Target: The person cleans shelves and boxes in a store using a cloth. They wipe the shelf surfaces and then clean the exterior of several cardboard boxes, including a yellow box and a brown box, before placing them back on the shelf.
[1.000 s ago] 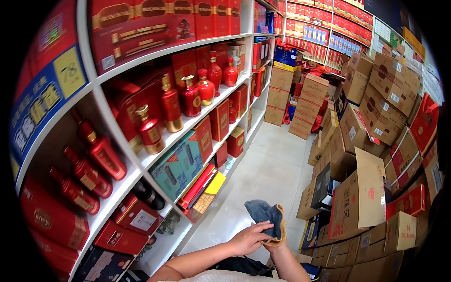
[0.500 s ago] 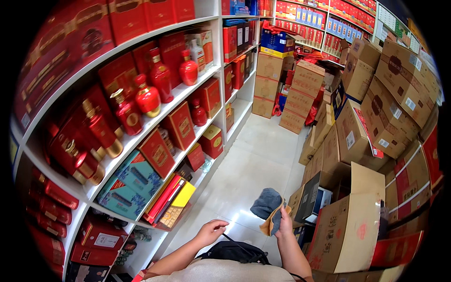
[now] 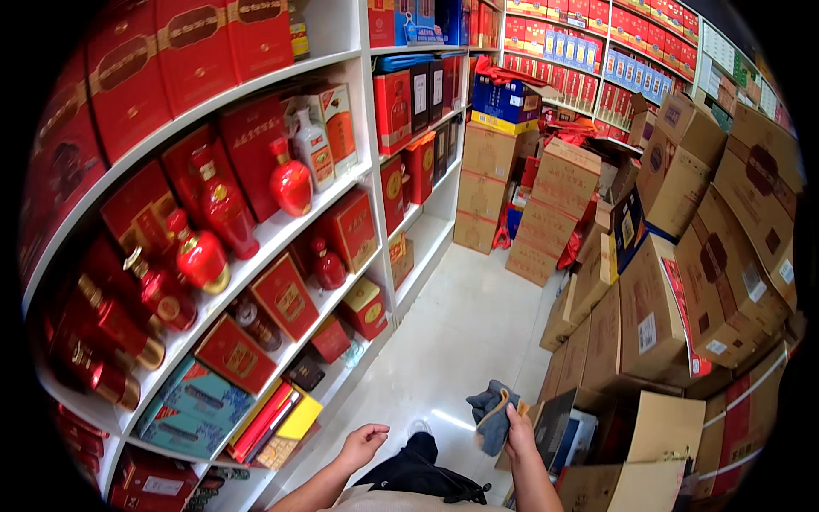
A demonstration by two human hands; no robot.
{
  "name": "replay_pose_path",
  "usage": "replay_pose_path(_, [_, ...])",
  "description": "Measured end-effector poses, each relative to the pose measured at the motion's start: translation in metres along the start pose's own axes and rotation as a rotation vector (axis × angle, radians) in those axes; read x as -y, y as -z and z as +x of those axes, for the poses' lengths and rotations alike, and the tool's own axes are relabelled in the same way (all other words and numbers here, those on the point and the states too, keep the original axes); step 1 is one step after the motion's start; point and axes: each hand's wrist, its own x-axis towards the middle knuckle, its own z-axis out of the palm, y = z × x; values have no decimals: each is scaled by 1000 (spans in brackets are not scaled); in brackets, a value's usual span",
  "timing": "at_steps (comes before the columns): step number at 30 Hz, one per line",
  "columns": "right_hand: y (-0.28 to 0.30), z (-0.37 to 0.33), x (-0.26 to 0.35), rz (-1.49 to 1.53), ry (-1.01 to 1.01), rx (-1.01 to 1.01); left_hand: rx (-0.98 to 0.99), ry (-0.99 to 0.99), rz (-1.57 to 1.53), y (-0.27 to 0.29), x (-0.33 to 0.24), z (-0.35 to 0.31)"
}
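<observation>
My right hand (image 3: 519, 433) is closed round a folded grey-blue cloth (image 3: 492, 418) with a tan edge, held above the floor. The cloth hangs out to the left of my fingers, and part of its shape is hidden by the hand. Lower left of it, my left hand (image 3: 365, 444) hovers over the floor with fingers curled in and nothing seen in them. On the white shelf to my left stand red bottles, among them a round red bottle with a gold base (image 3: 201, 256). A turquoise box (image 3: 194, 408) lies on the shelf below.
Brown cartons (image 3: 640, 328) are piled along the right side, with an open carton (image 3: 665, 427) close by my right arm. More stacked cartons (image 3: 553, 213) stand at the far end. A strip of pale tiled floor (image 3: 426, 341) runs between shelf and cartons. My shoe (image 3: 419, 427) shows below.
My view has shifted, with the shelves sliding left and down. Both hands sit lower, the left one further left. The cloth stays in my right hand, bunched differently. My leg and shoe have come into view.
</observation>
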Motion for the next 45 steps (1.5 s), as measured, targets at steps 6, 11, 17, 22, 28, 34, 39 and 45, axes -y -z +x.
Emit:
replay_pose_path(6, [-6, 90, 40, -87, 73, -84, -20, -27, -17, -8, -32, 122])
replay_pose_path(11, [-25, 155, 76, -26, 136, -107, 84, -63, 27, -32, -91, 209])
replay_pose_path(17, [-41, 229, 121, 3, 123, -64, 77, -81, -71, -62, -124, 288])
replay_pose_path(22, [-41, 319, 168, 21, 95, 19, 6, -98, -83, -88, -146, 354])
replay_pose_path(28, [-40, 437, 232, -44, 76, 180, -184, -64, -232, -143, -188, 420])
replay_pose_path(34, [-52, 525, 301, -684, 437, 357, -161, -113, -181, -190, -228, 486])
replay_pose_path(39, [-78, 585, 337, -362, 187, 379, -156, -127, -151, -196, -251, 544])
replay_pose_path(45, [-118, 650, 353, 20, 17, 468, -192, -199, -230, -190, -283, 618])
